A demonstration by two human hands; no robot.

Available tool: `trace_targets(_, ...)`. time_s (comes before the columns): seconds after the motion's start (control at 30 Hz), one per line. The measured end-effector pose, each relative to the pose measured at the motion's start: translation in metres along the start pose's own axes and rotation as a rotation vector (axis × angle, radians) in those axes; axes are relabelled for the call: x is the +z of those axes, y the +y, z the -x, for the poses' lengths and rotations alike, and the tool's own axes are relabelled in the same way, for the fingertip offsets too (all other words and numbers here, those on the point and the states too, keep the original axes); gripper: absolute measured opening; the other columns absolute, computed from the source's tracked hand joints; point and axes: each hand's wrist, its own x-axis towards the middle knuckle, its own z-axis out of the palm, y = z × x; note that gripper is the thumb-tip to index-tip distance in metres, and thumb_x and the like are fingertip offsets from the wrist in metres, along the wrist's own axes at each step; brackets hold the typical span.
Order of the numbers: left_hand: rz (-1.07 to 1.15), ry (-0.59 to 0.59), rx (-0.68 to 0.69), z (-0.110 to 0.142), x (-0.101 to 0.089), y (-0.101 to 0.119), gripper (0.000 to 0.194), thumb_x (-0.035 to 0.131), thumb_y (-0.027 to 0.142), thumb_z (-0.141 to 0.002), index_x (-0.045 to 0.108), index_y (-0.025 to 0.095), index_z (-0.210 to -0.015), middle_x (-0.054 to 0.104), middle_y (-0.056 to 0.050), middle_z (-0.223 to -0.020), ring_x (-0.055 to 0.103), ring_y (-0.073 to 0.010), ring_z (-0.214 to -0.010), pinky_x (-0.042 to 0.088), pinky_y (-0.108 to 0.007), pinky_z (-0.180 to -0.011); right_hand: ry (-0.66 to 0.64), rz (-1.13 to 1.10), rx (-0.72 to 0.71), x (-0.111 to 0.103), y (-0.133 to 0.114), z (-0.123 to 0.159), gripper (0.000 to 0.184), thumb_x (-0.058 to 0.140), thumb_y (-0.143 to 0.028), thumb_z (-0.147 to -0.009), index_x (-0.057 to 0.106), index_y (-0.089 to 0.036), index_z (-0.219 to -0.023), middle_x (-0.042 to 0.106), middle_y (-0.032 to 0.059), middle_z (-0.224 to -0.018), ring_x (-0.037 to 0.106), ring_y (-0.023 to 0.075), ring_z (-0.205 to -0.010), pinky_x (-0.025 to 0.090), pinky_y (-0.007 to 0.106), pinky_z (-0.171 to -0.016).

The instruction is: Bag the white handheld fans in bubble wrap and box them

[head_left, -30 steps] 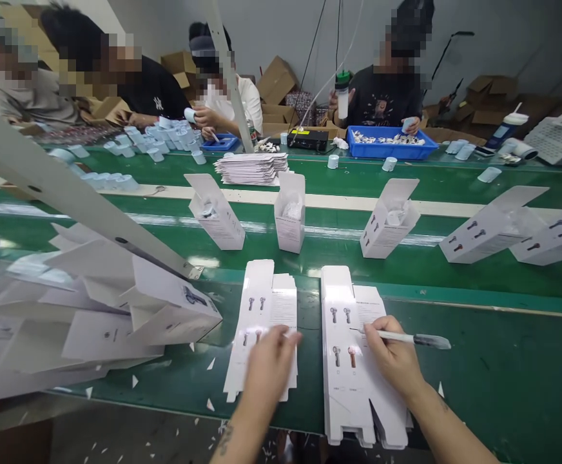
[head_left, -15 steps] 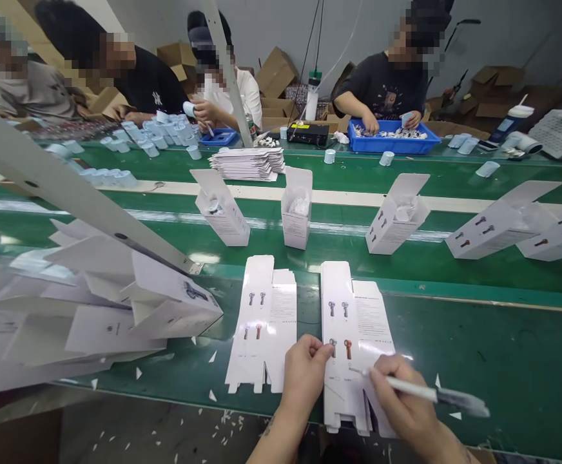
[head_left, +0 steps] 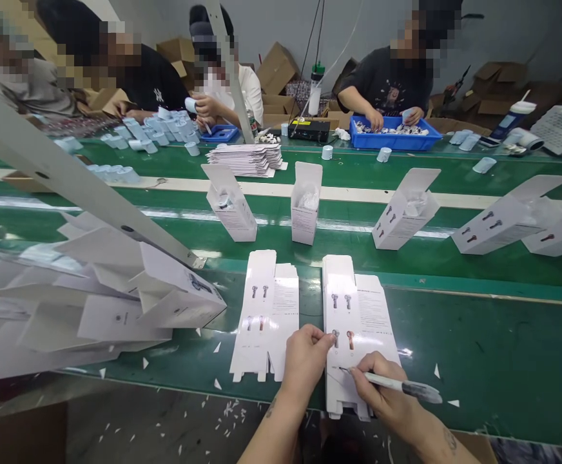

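Two stacks of flattened white printed cartons lie before me on the green bench. My right hand [head_left: 382,390] is closed round a white pen [head_left: 392,383], its tip on the lower printed part of the right-hand flat carton [head_left: 372,309]. With thumb and fingers pinched together, my left hand [head_left: 307,361] grips the left edge of that same carton. The other stack of flat cartons [head_left: 285,290] lies just left of it. Both carton stacks carry small pictures of handheld fans. My palms are turned away from view.
Opened-up white boxes [head_left: 184,303] crowd the left, beside a slanted metal post [head_left: 131,225]. Upright open boxes [head_left: 305,222] with bagged contents stand along the green belt [head_left: 271,225]. Across it, several co-workers handle pale blue cups [head_left: 165,129] and a blue tray [head_left: 387,141].
The pen tip has moved down and left onto the carton, and my right hand with it. My left hand keeps its grip on the edge. The view has shifted slightly.
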Motion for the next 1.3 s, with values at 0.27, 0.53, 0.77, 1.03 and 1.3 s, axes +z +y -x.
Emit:
trace_targets(0.27, 0.313, -0.174, -0.032, 0.010, -0.004, 0.018, 0.023, 0.070, 0.035, -0.068, 0.057, 0.017, -0.066, 0.049, 0.006, -0.052, 0.042, -0.0072, -0.046, 0.032, -0.019, -0.045, 0.521, -0.577, 0.265, 0.004, 0.012, 0.004, 0.016, 0.053, -0.036, -0.092, 0.047, -0.025, -0.081, 0.047, -0.0059, -0.056, 0.040, 0.0109, -0.043, 0.033, 0.022, -0.040)
trace_targets(0.53, 0.375, 0.056, -0.075, -0.001, -0.107, 0.005, 0.042, 0.076, 0.050, -0.054, 0.063, 0.016, -0.077, 0.066, -0.002, -0.066, 0.060, -0.0184, -0.060, 0.048, -0.028, -0.056, 0.520, -0.387, 0.252, -0.024, 0.004, -0.042, 0.023, 0.053, -0.042, -0.090, 0.048, -0.024, -0.077, 0.045, -0.0056, -0.058, 0.039, 0.0119, -0.049, 0.034, 0.024, -0.046)
trace_targets(0.77, -0.400, 0.561, 0.236, 0.003, -0.113, -0.007, 0.041, 0.055, 0.049, -0.073, 0.069, 0.016, -0.092, 0.067, -0.017, -0.109, 0.058, -0.0358, -0.107, 0.046, -0.045, -0.090, 0.360, -0.125, 0.225, -0.018, 0.012, -0.070, 0.030, 0.056, -0.046, -0.086, 0.051, -0.023, -0.067, 0.046, -0.0042, -0.059, 0.045, 0.0144, -0.055, 0.040, 0.027, -0.054)
trace_targets(1.03, 0.035, 0.005, 0.062, 0.003, -0.003, -0.005, 0.026, 0.057, 0.042, -0.076, 0.065, 0.017, -0.077, 0.067, -0.004, -0.071, 0.060, -0.0201, -0.069, 0.045, -0.029, -0.063, 0.238, -0.104, 0.208, -0.013, 0.015, -0.070, 0.027, 0.056, -0.047, -0.087, 0.057, -0.023, -0.076, 0.056, -0.0018, -0.063, 0.053, 0.0167, -0.059, 0.044, 0.028, -0.056)
trace_targets(1.3, 0.205, -0.017, -0.016, 0.002, -0.006, -0.006, 0.026, 0.064, 0.043, -0.072, 0.062, 0.017, -0.070, 0.055, 0.002, -0.059, 0.048, -0.0127, -0.056, 0.037, -0.023, -0.053, 0.311, -0.110, 0.157, -0.019, 0.006, -0.060, 0.023, 0.055, -0.043, -0.088, 0.056, -0.023, -0.077, 0.055, -0.0018, -0.062, 0.052, 0.0154, -0.056, 0.044, 0.027, -0.052)
